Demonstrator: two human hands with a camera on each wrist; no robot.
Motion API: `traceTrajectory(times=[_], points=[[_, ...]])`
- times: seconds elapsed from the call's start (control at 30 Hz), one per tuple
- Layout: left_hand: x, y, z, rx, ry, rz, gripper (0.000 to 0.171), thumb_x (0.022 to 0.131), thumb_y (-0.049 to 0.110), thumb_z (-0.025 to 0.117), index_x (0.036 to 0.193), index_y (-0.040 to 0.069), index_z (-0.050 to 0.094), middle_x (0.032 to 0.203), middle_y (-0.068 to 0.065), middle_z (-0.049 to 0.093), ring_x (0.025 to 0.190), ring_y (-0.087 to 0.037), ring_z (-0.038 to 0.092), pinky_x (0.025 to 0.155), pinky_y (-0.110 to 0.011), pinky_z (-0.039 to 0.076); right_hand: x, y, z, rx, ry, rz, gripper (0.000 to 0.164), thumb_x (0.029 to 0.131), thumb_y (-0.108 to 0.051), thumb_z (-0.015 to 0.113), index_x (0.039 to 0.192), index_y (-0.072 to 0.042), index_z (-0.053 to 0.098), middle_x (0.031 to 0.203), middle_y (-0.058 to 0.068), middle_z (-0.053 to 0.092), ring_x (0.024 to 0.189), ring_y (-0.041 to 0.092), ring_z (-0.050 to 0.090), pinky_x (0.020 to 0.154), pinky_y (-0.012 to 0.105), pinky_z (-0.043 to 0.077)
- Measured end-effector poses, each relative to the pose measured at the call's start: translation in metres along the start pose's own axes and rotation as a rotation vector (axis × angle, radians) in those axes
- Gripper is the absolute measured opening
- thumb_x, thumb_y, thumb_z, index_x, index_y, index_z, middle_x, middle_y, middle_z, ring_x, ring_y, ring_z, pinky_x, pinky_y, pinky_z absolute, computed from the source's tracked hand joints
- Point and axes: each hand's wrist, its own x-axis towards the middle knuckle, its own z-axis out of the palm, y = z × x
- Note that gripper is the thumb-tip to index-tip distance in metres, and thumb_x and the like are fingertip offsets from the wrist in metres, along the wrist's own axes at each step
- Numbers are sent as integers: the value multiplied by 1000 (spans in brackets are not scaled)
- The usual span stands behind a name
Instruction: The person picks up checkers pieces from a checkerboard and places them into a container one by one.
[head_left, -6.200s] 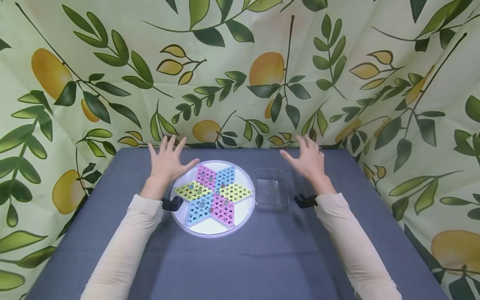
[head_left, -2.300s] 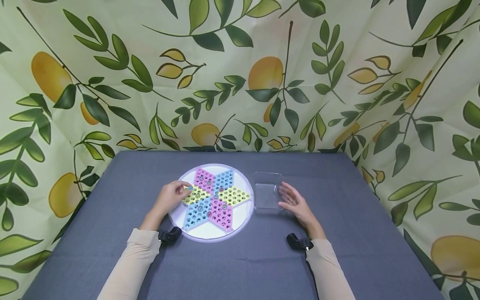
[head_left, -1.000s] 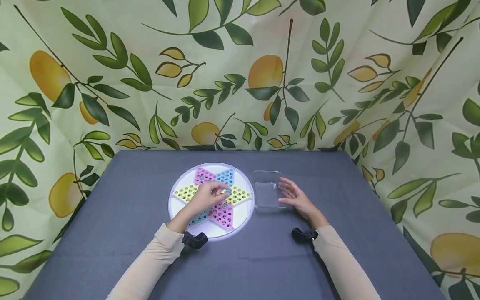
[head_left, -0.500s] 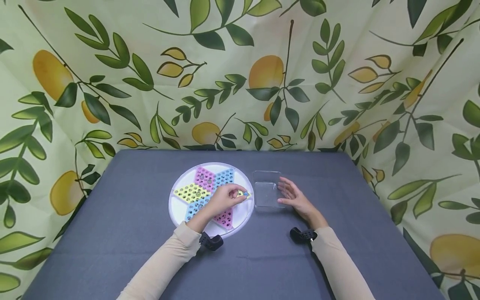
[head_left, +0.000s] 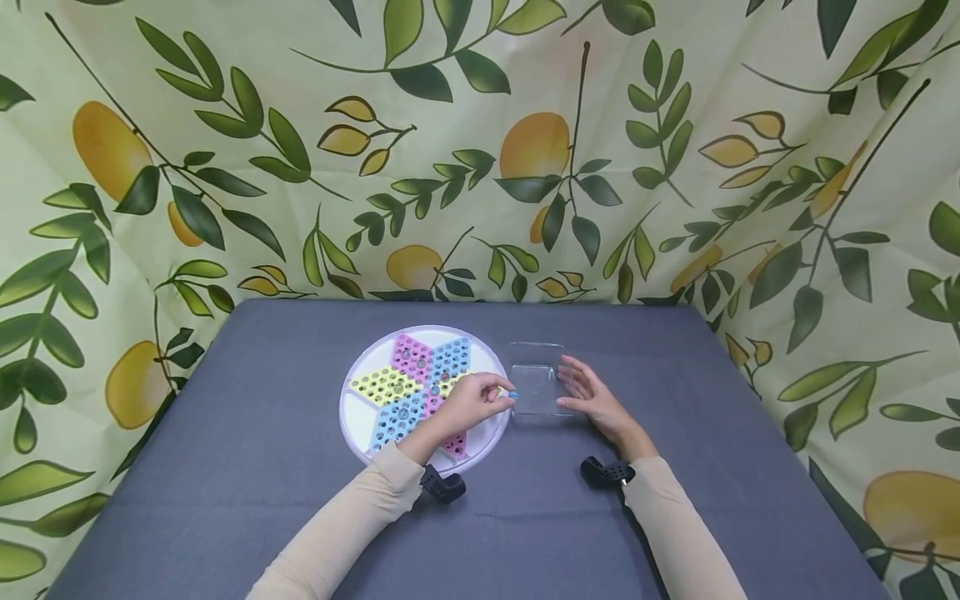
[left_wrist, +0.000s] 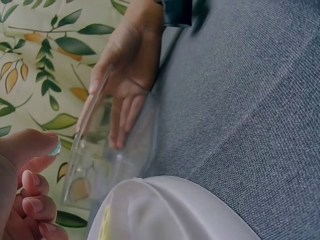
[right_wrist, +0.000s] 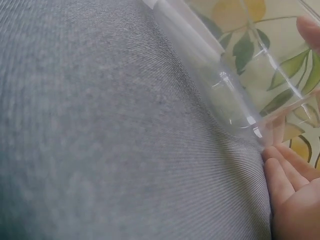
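Note:
My left hand [head_left: 471,403] pinches a clear bluish marble [left_wrist: 55,147] between thumb and index finger, its other fingers curled in. It is over the right rim of a round white Chinese checkers board [head_left: 362,423], beside the left wall of a clear plastic box [head_left: 534,382]. The star on the board is pink, yellow and blue, and several marbles sit in its holes; my left hand and forearm cover part of it. At the box's right side my right hand [head_left: 602,407] rests with extended fingers touching the wall. No marble shows inside the box.
A dark grey cloth covers the table [head_left: 517,533]. A leaf-and-fruit patterned curtain [head_left: 450,167] rises behind and at both sides. Black wrist cameras [head_left: 606,472] are strapped under both wrists. The box stands right against the board's right edge.
Both hands were spread open above the table at first. My left hand picked the marble from the left yellow point and carried it right across the board. My right hand came to the box and stayed.

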Motion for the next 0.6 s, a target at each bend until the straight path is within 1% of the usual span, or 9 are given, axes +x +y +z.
traceTrajectory(times=[0.17,0.3,0.43,0.6], points=[[3,0,4,-7,-19,6,20,86,13,69,102,1,71,66,3,46,57,-1,36,55,-13,31,0,1,1,-6,8,9,85,83,1,68,151,-2,16,157,29,18,148,42,17,120,44,15],[5,-3,8,-3,-17,9,20,86,13,69,102,1,71,64,4,44,57,-1,36,55,-13,31,0,1,1,-8,13,17,85,83,0,68,151,-3,17,157,29,18,148,42,17,120,48,12],[5,-5,11,-8,-13,-2,19,87,14,69,102,2,71,64,5,44,56,-1,36,54,-13,31,0,1,1,-23,12,20,85,84,-1,68,151,-4,17,157,29,18,148,42,16,121,49,12],[5,-6,12,-10,-12,-6,19,87,16,69,101,3,71,64,5,45,56,0,36,55,-13,32,0,0,1,-16,8,16,84,84,1,67,151,-3,17,157,29,18,148,42,16,121,50,11]])
